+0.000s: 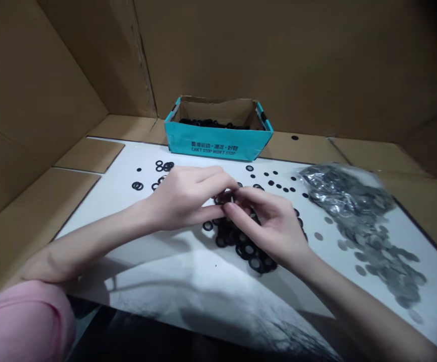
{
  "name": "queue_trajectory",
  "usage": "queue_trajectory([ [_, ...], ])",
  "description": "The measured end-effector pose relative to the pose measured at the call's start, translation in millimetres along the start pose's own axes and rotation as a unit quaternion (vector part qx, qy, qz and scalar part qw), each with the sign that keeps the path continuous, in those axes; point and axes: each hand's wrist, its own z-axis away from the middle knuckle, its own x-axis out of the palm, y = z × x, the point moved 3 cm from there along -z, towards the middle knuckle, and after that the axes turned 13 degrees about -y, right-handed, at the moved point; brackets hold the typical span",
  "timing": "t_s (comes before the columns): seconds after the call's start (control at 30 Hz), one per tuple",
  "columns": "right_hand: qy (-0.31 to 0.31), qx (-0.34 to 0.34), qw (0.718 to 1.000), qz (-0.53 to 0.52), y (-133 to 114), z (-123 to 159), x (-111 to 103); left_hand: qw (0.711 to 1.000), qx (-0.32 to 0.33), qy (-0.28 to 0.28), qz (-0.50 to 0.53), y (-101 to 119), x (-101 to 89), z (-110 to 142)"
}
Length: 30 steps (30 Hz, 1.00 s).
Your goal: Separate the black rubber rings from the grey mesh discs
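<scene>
Over the middle of the white table, my left hand (188, 193) and my right hand (273, 216) meet fingertip to fingertip. Between them is a small black ring (221, 199), pinched by both hands and partly covered by the fingers. Below my right hand lies a heap of black rings (250, 249), some with pale grey centres. A single black ring (207, 226) sits just left of the heap. Several more loose rings (137, 186) lie beyond my left wrist.
A turquoise box (218, 141) holding black rings stands at the back. On the right, a clear plastic bag (346, 191) of grey discs lies beside spilled grey discs (391, 266). Small black discs (278, 186) are scattered behind my right hand. Cardboard walls (278, 65) enclose the table.
</scene>
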Motion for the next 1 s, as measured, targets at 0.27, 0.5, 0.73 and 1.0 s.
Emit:
queue_trajectory([
  [0.27,-0.010,-0.030,0.999,0.026,1,1,-1,0.999,0.012,0.002,-0.044,2,2.0,4],
  [0.5,0.005,-0.078,0.990,0.119,6,-1,-7,0.996,-0.046,-0.072,0.022,-22,-13.4,2],
  [0.73,-0.057,-0.053,0.963,0.259,16,13,-34,0.963,-0.244,-0.096,0.064,-62,-46.7,18],
  [1.0,-0.113,0.020,0.914,0.390,40,36,-44,0.879,-0.406,-0.246,0.036,-107,-10.6,79],
])
